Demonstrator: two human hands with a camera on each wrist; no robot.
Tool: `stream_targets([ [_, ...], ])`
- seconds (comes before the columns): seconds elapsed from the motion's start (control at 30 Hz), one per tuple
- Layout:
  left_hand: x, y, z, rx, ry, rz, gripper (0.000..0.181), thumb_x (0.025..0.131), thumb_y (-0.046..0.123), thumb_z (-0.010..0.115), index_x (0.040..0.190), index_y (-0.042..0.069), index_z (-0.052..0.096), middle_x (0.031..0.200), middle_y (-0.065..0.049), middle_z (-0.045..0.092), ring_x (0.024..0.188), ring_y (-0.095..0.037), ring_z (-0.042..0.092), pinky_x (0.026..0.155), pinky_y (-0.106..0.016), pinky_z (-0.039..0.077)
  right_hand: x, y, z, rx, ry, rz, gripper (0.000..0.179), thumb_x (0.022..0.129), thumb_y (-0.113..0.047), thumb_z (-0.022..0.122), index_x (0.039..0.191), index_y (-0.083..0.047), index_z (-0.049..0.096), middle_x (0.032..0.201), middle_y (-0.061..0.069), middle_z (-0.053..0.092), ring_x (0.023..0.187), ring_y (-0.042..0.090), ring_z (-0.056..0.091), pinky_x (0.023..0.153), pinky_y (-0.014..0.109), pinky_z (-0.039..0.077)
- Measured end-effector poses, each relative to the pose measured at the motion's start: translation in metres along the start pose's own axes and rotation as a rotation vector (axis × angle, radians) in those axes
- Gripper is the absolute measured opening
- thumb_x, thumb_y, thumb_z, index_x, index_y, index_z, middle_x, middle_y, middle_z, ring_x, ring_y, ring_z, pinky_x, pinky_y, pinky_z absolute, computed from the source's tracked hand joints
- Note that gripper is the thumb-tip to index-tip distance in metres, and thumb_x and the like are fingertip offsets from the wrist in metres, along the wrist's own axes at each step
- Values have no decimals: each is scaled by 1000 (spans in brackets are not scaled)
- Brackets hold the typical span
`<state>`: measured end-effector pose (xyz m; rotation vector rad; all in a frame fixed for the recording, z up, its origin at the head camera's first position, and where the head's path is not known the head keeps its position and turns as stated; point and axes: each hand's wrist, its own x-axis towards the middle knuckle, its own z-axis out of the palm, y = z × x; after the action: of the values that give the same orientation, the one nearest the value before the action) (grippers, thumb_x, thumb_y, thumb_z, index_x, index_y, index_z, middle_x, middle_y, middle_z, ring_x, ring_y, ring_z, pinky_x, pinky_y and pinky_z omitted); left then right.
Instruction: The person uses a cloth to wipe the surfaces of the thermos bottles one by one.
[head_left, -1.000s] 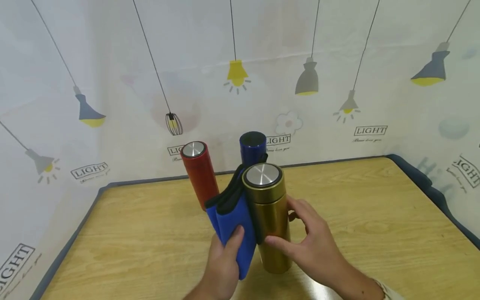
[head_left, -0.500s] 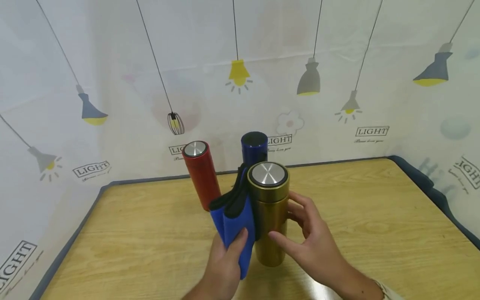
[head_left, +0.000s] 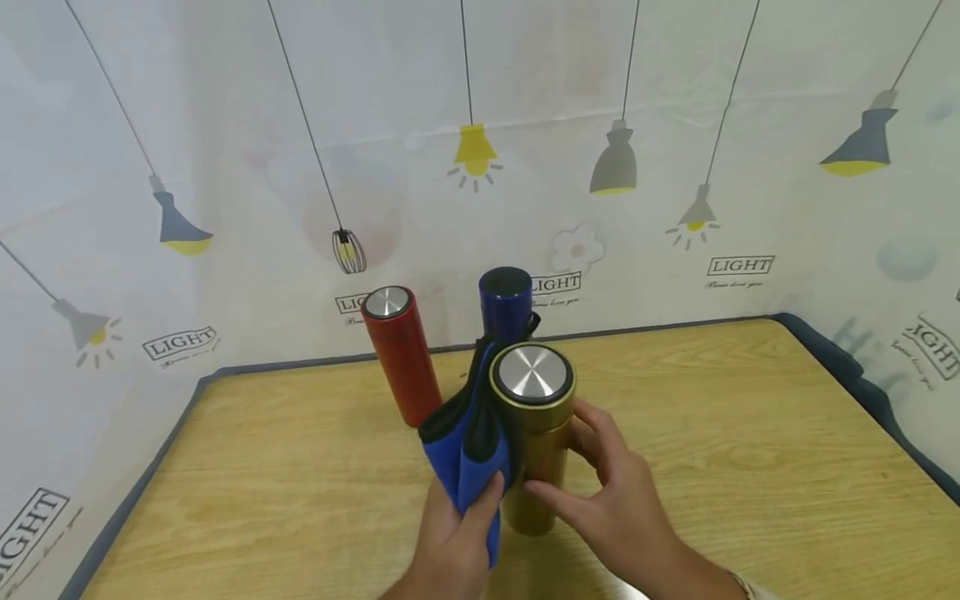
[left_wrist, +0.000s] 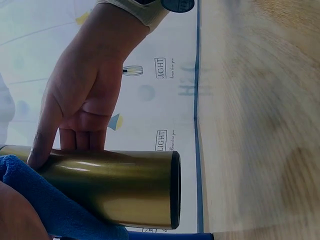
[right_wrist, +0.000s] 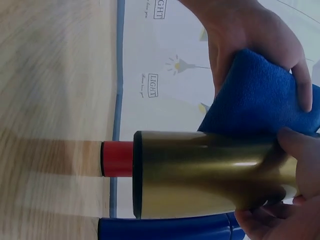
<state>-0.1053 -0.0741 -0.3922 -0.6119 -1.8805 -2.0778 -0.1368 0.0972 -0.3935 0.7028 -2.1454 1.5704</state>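
Tipped slightly toward the wearer and lower in the head view than half a second ago, the gold flask [head_left: 546, 454] shows a rounder face of its steel lid [head_left: 532, 373]; the cloth [head_left: 447, 458] beside it has dipped too. Nearest is the left hand [head_left: 459, 529], rising from the bottom edge, its thumb on the near side pinching the folded, black-edged blue cloth; its fingers are mostly hidden behind the folds, so their exact spread cannot be told. Just right of it, the right hand [head_left: 626, 508] curves round the gold flask, thumb tip on the near side and fingers bent round the far side; the left wrist view shows three of them close together, and a pale cuff [left_wrist: 142, 15] at the wrist. Between the two hands is the gold flask, its base off the table [head_left: 720, 433], as both wrist views show, with the cloth touching its left side. Beyond, to the left, a red flask [head_left: 405, 358] with a steel lid stands upright on the wood-grain table, the cloth's corner just overlapping the edge of its foot. Straight behind the gold flask stands a dark-topped blue flask [head_left: 504, 312], its lower part blocked from the head view by cloth and gold flask. Farthest back, a pale wall [head_left: 405, 179] printed with hanging lamps and boxed "LIGHT" lettering meets the table along a dark blue strip [head_left: 285, 365].
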Motion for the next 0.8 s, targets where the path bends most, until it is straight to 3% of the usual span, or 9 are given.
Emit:
stream_targets([
  [0.07, 0, -1, 0, 46, 4, 23, 37, 99, -8, 43, 135, -6, 49, 124, 9, 60, 117, -5, 55, 104, -18, 42, 1, -1, 1, -16, -8, 15, 87, 73, 0, 86, 147, -16, 43, 127, 12, 68, 114, 12, 66, 99, 18, 50],
  [0.23, -2, -8, 1, 92, 35, -7, 37, 98, -8, 46, 134, -7, 50, 121, 10, 60, 115, -2, 54, 103, -17, 42, 3, -2, 0, -24, -33, 32, 89, 76, -3, 85, 151, -16, 39, 131, 12, 65, 114, 15, 65, 97, 23, 53],
  [0.33, -4, -13, 2, 119, 26, 3, 36, 96, -8, 47, 132, -8, 50, 114, 5, 61, 109, 0, 54, 99, -17, 44, 2, -1, -1, -48, -43, 34, 96, 75, -7, 87, 154, -18, 35, 136, 9, 62, 115, 16, 65, 98, 25, 53],
  [0.37, -4, -14, 3, 134, 8, 22, 33, 96, -9, 47, 129, -9, 51, 106, 2, 62, 104, 0, 54, 94, -18, 46, 1, -1, -1, -64, -40, 32, 97, 74, -8, 88, 154, -19, 35, 138, 8, 61, 115, 17, 65, 97, 26, 54],
  [0.47, -5, -15, 3, 180, -42, 87, 36, 94, -10, 49, 131, -9, 50, 107, -12, 65, 106, 0, 55, 95, -20, 47, -1, -1, 0, -130, -13, 30, 100, 70, -8, 91, 153, -19, 36, 137, 6, 61, 114, 19, 65, 92, 34, 57],
  [0.57, -6, -15, 3, 204, -64, 143, 31, 93, -12, 49, 123, -8, 53, 96, -17, 63, 99, 0, 55, 87, -21, 49, -2, 0, 1, -196, 15, 17, 101, 67, -8, 92, 152, -17, 38, 136, 6, 61, 114, 21, 65, 86, 41, 59],
  [0.63, -8, -16, 3, 201, -39, 136, 34, 93, -13, 49, 126, -10, 52, 103, -9, 65, 104, 0, 55, 91, -20, 48, -3, 0, 2, -216, 25, 5, 100, 67, -7, 92, 151, -16, 38, 136, 6, 61, 116, 21, 64, 85, 42, 59],
  [0.7, -10, -17, 3, 154, 14, 69, 32, 93, -12, 49, 126, -11, 50, 104, 6, 64, 104, 3, 54, 90, -17, 46, -3, 0, 3, -222, 32, -21, 98, 66, -7, 92, 149, -14, 41, 135, 6, 62, 116, 20, 63, 85, 42, 59],
  [0.8, -12, -22, 5, 31, 123, -6, 43, 94, -14, 47, 134, 0, 51, 124, 18, 61, 116, 3, 54, 99, -14, 43, -2, 1, 3, -195, 20, -32, 90, 66, -8, 92, 143, -14, 47, 133, 2, 60, 119, 13, 58, 86, 40, 59],
])
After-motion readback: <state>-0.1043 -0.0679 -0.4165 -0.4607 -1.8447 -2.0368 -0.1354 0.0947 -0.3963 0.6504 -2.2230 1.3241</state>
